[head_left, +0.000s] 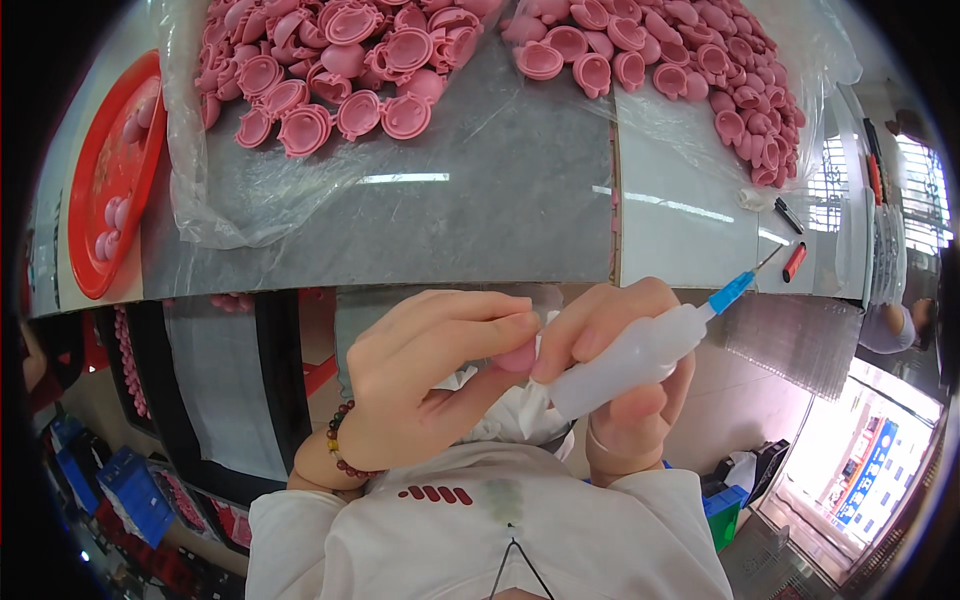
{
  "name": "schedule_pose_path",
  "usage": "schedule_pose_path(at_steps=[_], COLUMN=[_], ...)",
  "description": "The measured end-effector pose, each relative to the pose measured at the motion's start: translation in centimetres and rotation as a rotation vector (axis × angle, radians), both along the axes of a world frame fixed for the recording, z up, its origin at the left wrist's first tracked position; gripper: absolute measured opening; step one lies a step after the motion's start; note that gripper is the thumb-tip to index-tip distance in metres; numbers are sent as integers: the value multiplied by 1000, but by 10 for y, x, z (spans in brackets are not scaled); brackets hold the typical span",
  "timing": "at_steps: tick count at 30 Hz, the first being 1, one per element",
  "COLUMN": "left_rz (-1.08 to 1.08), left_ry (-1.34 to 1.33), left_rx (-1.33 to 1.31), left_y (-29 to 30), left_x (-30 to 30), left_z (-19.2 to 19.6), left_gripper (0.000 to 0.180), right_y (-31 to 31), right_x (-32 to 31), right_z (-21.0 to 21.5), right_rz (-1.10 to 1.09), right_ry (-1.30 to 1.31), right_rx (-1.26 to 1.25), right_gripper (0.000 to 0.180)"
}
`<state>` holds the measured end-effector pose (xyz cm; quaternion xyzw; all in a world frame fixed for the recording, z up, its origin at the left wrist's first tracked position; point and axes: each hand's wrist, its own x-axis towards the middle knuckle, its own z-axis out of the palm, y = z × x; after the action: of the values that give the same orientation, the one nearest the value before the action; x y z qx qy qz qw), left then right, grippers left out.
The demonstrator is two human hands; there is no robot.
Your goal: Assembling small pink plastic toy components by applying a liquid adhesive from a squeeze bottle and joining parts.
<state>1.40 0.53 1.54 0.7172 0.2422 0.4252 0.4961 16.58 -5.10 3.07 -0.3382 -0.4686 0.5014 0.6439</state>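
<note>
While my right hand [630,360] grips the white squeeze bottle [625,362] at frame centre, its blue needle tip [733,292] pointing to the upper right, my left hand [430,370] pinches a small pink part [518,357] just beside the bottle's base. In my judgement, I should hold the part steady and squeeze gently. Pink moulded caps [340,80] in clear bags fill the upper frame, a red tray [105,190] upper left.

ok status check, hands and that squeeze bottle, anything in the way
Left hand pinching small pink piece. Right hand gripping white squeeze bottle, blue needle tip pointing away. Nothing blocking; pink caps heaped on table.
</note>
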Motion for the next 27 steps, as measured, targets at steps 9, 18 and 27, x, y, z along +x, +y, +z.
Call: schedule_pose_path(at_steps=[9, 18, 27], left_rz=[114, -212, -119], left_ry=[144, -304, -472], left_rx=[255, -344, -392], left_y=[-3, -2, 8], left_x=[1, -5, -14], left_z=[-3, -2, -1], left_gripper=[30, 44, 37], right_y=[-4, 3, 31], right_x=[-7, 15, 24], right_z=[7, 2, -10], right_rz=[-68, -322, -486], right_ry=[-143, -107, -227], right_rx=[-112, -173, -184], right_gripper=[32, 43, 35])
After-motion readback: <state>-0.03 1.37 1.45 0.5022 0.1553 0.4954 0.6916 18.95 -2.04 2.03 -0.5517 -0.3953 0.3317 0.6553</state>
